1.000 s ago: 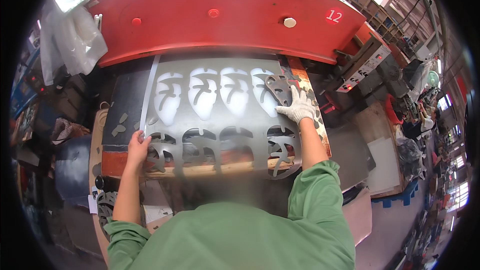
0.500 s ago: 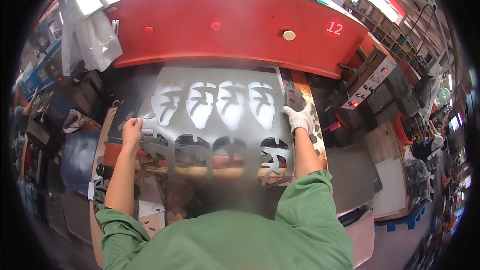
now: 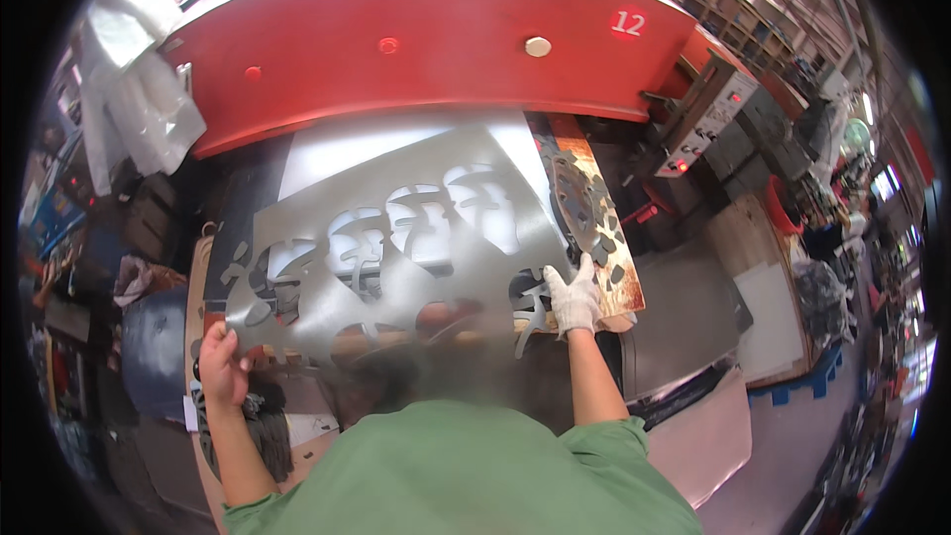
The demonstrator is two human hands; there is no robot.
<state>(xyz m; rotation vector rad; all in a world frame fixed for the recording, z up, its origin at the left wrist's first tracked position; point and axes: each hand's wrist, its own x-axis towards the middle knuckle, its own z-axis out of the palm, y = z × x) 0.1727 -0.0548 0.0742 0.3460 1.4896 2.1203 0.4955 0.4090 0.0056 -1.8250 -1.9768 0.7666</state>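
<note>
Bare, with its fingers curled in, my left hand [image 3: 224, 357] has the lower left corner of a grey sheet [image 3: 471, 287] pinched at the thumb. My right hand [image 3: 575, 299], in a whitish knitted glove, is at the sheet's lower right edge, thumb spread away from the fingers; I cannot tell whether it has the edge gripped from below. The sheet lies aslant between my hands, its left side nearer to me, over a white sheet [image 3: 332, 159] and out past the surface's near edge. A row of curved shapes is cut through the grey sheet, with white showing through several of the openings; its near part is blurred.

Just beyond my gloved fingers, a dark pierced piece [image 3: 573, 193] and small dark scraps [image 3: 616, 274] rest along the rusty right side of the surface [image 3: 629, 292]. Ahead of me stretches a broad red machine front [image 3: 446, 64], bearing a pale round knob [image 3: 538, 47]. To its right is a control panel [image 3: 705, 124] with a red light lit. Clear plastic [image 3: 149, 109] hangs at the left, and farther right there is a red bin [image 3: 783, 206].
</note>
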